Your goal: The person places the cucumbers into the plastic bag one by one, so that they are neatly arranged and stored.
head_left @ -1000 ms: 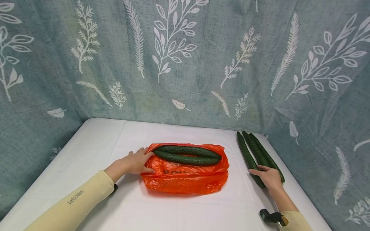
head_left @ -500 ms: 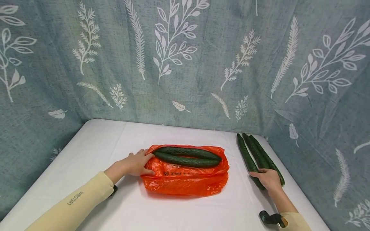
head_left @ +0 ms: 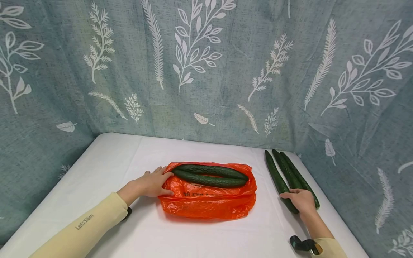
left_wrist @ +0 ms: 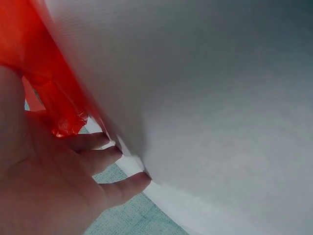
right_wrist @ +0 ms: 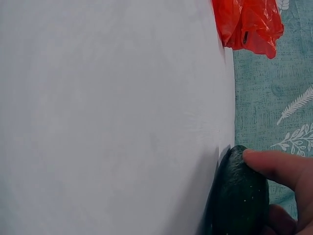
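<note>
An orange-red plastic bag (head_left: 206, 208) lies at mid-table with two dark green cucumbers (head_left: 209, 178) side by side on its open top. My left hand (head_left: 151, 183) rests at the bag's left end, fingers spread. In the left wrist view, several fingertips of that hand (left_wrist: 58, 176) touch the white table beside the bag. On the right, my right hand (head_left: 302, 201) pinches the near end of the leftmost of three cucumbers (head_left: 275, 174). In the right wrist view, the thumb lies on this cucumber (right_wrist: 239, 196) and a finger shows on its other side.
Two more cucumbers (head_left: 289, 171) lie right beside the pinched one, partly behind the right hand. The white-covered table (head_left: 206, 240) is bordered at the back and sides by a blue-green curtain (head_left: 206, 100) with white leaf prints.
The view has shifted slightly. Both hands, the bag and the cucumbers stay in practically the same places.
</note>
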A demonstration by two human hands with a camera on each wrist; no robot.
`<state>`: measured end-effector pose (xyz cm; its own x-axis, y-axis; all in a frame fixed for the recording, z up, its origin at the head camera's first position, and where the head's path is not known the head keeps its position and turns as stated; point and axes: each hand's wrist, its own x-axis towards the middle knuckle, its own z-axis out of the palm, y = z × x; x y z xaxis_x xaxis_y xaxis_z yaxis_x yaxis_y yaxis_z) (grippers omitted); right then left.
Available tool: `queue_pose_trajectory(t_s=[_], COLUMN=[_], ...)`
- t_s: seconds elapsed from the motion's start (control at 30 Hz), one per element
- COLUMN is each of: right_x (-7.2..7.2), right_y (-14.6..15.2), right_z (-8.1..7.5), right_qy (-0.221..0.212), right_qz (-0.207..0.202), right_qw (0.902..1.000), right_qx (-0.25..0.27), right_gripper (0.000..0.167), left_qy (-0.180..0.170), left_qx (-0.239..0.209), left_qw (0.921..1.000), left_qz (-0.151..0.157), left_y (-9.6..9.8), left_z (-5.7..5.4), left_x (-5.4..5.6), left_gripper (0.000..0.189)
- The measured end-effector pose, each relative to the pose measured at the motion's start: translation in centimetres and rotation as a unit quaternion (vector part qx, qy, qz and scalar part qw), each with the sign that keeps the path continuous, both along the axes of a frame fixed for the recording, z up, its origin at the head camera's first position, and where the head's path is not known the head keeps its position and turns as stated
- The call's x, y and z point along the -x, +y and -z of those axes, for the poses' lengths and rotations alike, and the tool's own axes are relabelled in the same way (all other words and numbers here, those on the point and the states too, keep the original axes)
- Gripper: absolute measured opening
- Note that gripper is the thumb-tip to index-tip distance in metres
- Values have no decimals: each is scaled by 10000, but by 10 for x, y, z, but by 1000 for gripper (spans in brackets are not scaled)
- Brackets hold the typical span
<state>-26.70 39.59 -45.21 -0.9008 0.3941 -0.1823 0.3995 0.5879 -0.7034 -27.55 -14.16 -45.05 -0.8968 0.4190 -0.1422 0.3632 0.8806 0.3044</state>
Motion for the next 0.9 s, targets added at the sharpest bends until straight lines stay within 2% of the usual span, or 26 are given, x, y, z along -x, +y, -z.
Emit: queue_pose_trajectory(t_s=[0.47,0.9], right_x=[5,2], right_y=[5,3], right_z=[-3,-21], right_qy=[-43,-351], right_qz=[176,-372], right_qw=[9995,9967], right_qx=[272,630], right_gripper=[79,95], left_qy=[18,40], left_qx=[-28,-20], left_qw=[10000,10000], left_qz=[28,13], left_y=[-2,-2], left_z=[1,0], left_x=[0,-1], left_gripper=[81,79])
